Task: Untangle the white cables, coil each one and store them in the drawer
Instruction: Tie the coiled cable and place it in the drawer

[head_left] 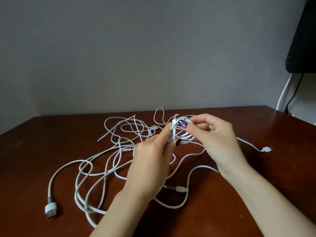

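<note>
White cables [118, 147] are lying in a loose tangle on the brown surface [34, 151]. One of them is being gathered into a coil [185, 136], held just above the heap between both hands.

Starting at the fingers [183, 124]: I am seeing the right thumb and forefinger pinching the top of the coil. The left forefinger and thumb are pinching an upright white end piece at its left edge. The remaining right fingers are curling loosely behind the loops.

I am judging this cable to be light, limp and a little springy, so the loops will likely pop open if the pinch slackens. The best hold is across the bundle where the turns cross, not on a plug. The trailing length is running back into the tangle and may snag.

Moving outward, the left hand [150, 161] is showing its back to me and the right hand [217, 142] is turning inward. Both wrists are lifting off the surface, with the forearms converging from the near edge.

A USB plug [49, 209] is resting at the near left and a connector [266, 149] at the right. The drawer is not showing.
</note>
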Motion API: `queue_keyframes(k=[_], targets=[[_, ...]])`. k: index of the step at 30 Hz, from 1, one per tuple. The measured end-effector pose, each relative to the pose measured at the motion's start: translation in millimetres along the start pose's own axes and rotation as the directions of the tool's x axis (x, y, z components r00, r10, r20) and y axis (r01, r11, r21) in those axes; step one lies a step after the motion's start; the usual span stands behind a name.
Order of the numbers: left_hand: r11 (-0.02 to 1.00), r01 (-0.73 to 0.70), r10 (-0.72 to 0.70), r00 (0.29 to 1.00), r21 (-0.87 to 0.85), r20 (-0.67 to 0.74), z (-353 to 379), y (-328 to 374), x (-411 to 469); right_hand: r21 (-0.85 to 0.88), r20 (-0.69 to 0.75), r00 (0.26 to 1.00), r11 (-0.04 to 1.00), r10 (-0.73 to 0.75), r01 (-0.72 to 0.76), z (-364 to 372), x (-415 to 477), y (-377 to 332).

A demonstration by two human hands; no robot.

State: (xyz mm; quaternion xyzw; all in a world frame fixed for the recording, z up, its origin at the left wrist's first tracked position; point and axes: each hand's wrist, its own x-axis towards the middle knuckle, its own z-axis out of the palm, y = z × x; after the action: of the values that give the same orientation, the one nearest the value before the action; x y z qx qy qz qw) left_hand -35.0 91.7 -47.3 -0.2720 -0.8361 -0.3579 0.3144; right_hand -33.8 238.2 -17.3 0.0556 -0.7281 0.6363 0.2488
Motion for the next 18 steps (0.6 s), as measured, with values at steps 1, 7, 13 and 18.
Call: queue_keyframes(k=[1,7,13,18], targets=[[1.000,0.016,-0.016,1.000,-0.009,0.002,0.0,-0.6,-0.2,-0.015,0.009,1.000,0.999,-0.028,0.028,-0.3,0.0,-0.4],[0.965,0.143,-0.151,0.988,-0.220,-0.018,2.6,-0.5,-1.9,0.029,0.068,0.990,0.992,-0.127,0.125,0.7,-2.9,-2.5],[0.950,0.074,-0.108,0.989,-0.302,-0.097,2.7,3.3,-2.4,0.064,0.094,0.982,0.985,-0.163,0.158,-2.3,0.1,-1.9],[0.787,0.165,-0.255,0.964,-0.595,-0.070,1.0,11.7,0.8,0.141,0.145,0.983,0.986,-0.115,0.094,-6.7,2.4,-3.9]])
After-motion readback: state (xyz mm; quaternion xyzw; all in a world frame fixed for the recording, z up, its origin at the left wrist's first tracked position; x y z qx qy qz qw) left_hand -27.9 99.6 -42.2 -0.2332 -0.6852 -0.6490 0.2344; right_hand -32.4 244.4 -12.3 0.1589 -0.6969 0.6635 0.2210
